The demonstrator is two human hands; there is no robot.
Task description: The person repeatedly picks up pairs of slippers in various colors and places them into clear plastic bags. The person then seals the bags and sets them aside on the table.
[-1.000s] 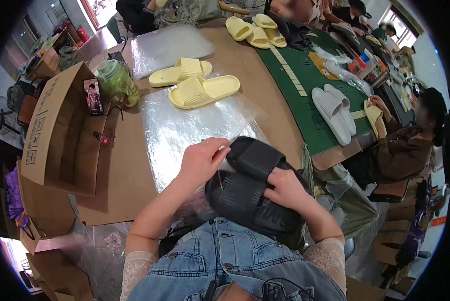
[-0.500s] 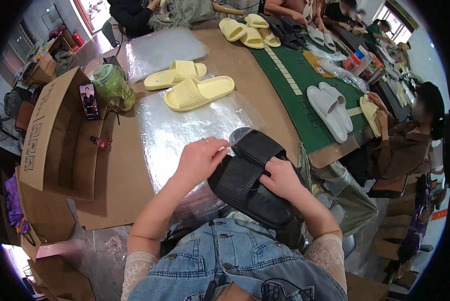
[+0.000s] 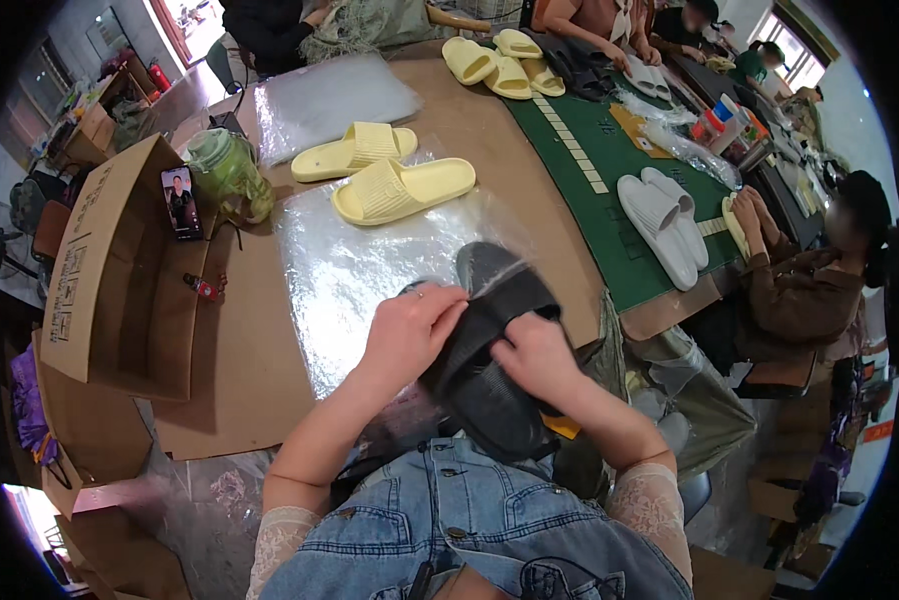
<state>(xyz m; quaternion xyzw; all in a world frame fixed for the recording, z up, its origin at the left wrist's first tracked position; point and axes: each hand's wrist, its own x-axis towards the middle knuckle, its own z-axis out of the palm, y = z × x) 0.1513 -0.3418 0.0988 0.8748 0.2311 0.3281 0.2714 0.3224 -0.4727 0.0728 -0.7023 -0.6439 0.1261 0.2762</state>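
Note:
A pair of black slippers is held together above the table's near edge, ribbed straps showing. My right hand grips them, its fingers tucked in at the strap. My left hand is closed in a pinch beside the toe end, on the edge of a clear plastic bag that stretches over the black toe. How far the bag covers the slippers is hard to see. Just beyond my hands lies a stack of clear plastic bags, with a pair of yellow slippers on its far part.
To the left stand an open cardboard box, a phone and a green-lidded jar. Grey slippers rest on a green mat to the right. A co-worker sits there holding a yellow slipper. More yellow slippers lie farther back.
The black slippers have swung to a steeper angle, toes pointing away from me. My right hand has shifted a little left with them. A small orange-yellow patch now shows below them.

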